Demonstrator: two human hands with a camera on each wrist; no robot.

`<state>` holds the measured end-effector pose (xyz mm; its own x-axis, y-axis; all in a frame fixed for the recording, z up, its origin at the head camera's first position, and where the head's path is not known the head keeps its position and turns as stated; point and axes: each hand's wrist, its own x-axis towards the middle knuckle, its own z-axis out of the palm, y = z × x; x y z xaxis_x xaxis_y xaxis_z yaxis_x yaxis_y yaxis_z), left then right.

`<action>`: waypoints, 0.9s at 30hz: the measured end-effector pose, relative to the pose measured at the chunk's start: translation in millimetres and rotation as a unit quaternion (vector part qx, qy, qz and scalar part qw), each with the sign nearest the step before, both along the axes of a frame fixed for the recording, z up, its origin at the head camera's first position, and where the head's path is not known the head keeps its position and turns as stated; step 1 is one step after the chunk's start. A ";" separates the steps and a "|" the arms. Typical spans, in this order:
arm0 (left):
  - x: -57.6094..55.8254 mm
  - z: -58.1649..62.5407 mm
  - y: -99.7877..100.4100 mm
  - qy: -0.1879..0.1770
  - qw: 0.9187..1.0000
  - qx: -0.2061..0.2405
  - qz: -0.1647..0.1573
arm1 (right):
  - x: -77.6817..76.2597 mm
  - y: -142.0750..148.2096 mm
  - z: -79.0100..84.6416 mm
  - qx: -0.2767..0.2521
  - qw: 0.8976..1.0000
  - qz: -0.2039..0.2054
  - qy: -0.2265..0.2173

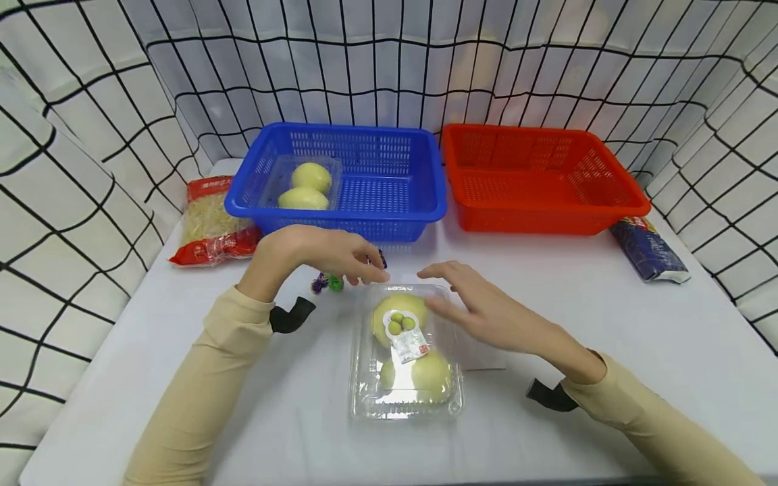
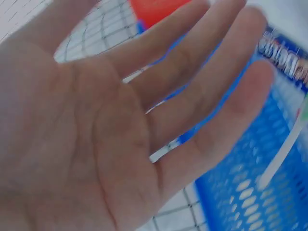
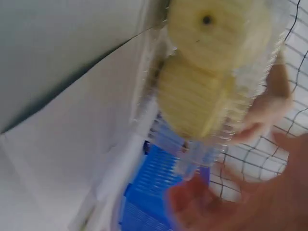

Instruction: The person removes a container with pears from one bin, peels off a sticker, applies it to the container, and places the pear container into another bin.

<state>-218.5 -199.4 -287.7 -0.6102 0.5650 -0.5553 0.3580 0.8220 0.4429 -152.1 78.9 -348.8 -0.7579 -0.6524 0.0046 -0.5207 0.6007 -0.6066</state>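
A clear plastic clamshell box [image 1: 406, 405] with yellow-green melons [image 1: 433, 374] inside lies on the white table, a label [image 1: 410, 343] on its lid. My left hand [image 1: 322, 253] hovers around the box's far left corner, palm down. In the left wrist view the left palm [image 2: 96, 130] holds nothing and its fingers stretch out. My right hand [image 1: 477, 307] reaches over the box's far right side with fingers extended, its fingertips overlapping the lid. The right wrist view shows the melons [image 3: 207, 33] through the box side, with the right hand [image 3: 240, 202] blurred beside its end.
Behind stand a blue basket [image 1: 334, 217] with another clear box of melons [image 1: 311, 177] in it, and a red basket [image 1: 547, 219]. A red-and-clear food bag [image 1: 213, 223] lies left, a dark blue packet [image 1: 649, 250] right. Small shiny purple and green things [image 1: 335, 283] lie near my left hand.
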 end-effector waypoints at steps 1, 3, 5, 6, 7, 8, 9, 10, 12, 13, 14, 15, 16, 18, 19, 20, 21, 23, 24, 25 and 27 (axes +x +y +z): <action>1.6 3.3 -5.5 0.021 1.000 0.013 0.011 | -5.9 -0.5 -1.8 0.002 1.000 -0.016 -0.024; 4.4 8.5 -17.2 0.070 0.996 0.049 0.035 | -16.0 -1.8 -5.2 0.016 0.997 -0.031 -0.067; 6.6 14.3 -28.2 0.123 0.988 0.079 0.058 | -23.1 -1.3 -8.8 0.029 0.994 -0.019 -0.101; 6.9 17.0 -33.2 0.147 0.982 0.093 0.070 | -25.0 -0.6 -10.2 0.027 0.992 -0.012 -0.123; 6.8 19.8 -37.5 0.169 0.977 0.101 0.083 | -26.0 0.8 -11.6 0.018 0.990 -0.006 -0.143; 5.6 22.0 -41.3 0.190 0.971 0.106 0.095 | -26.0 2.1 -11.7 0.003 0.986 -0.005 -0.167; 3.6 24.2 -44.6 0.207 0.967 0.107 0.107 | -25.2 4.0 -11.0 -0.015 0.982 -0.007 -0.189; 1.0 26.4 -48.0 0.223 0.963 0.097 0.118 | -23.8 6.3 -9.7 -0.035 0.977 -0.013 -0.210; -5.3 29.5 -54.0 0.243 0.957 0.072 0.143 | -20.0 11.5 -5.4 -0.079 0.967 -0.026 -0.242; -8.5 28.4 -57.3 0.248 0.954 0.056 0.156 | -17.8 14.3 -2.6 -0.099 0.963 -0.032 -0.249; -11.6 26.9 -60.8 0.249 0.953 0.040 0.169 | -15.8 17.5 1.0 -0.116 0.960 -0.040 -0.251; -14.1 25.5 -64.2 0.246 0.952 0.022 0.183 | -14.1 21.3 5.0 -0.131 0.959 -0.045 -0.247; -16.5 23.6 -67.8 0.242 0.950 0.004 0.196 | -13.0 25.4 8.9 -0.143 0.960 -0.052 -0.235; -20.1 19.7 -74.4 0.228 0.948 -0.026 0.219 | -12.3 36.2 18.3 -0.160 0.965 -0.065 -0.199; -21.8 17.6 -77.7 0.219 0.948 -0.040 0.229 | -12.8 43.1 24.3 -0.161 0.968 -0.074 -0.176; -23.2 15.8 -80.5 0.210 0.947 -0.053 0.237 | -14.0 51.2 30.6 -0.158 0.973 -0.084 -0.148; -24.5 14.1 -83.0 0.202 0.947 -0.064 0.242 | -15.7 59.9 37.1 -0.154 0.976 -0.097 -0.119; -26.5 11.6 -87.4 0.191 0.947 -0.082 0.247 | -20.1 78.4 52.5 -0.137 0.980 -0.137 -0.050; -27.0 10.7 -89.3 0.187 0.946 -0.088 0.249 | -23.1 88.0 60.8 -0.128 0.979 -0.160 -0.014; -27.1 10.2 -90.7 0.184 0.946 -0.091 0.250 | -27.0 97.7 69.0 -0.120 0.975 -0.185 0.022; -26.7 9.4 -93.2 0.181 0.945 -0.099 0.254 | -36.9 117.3 84.9 -0.113 0.963 -0.233 0.078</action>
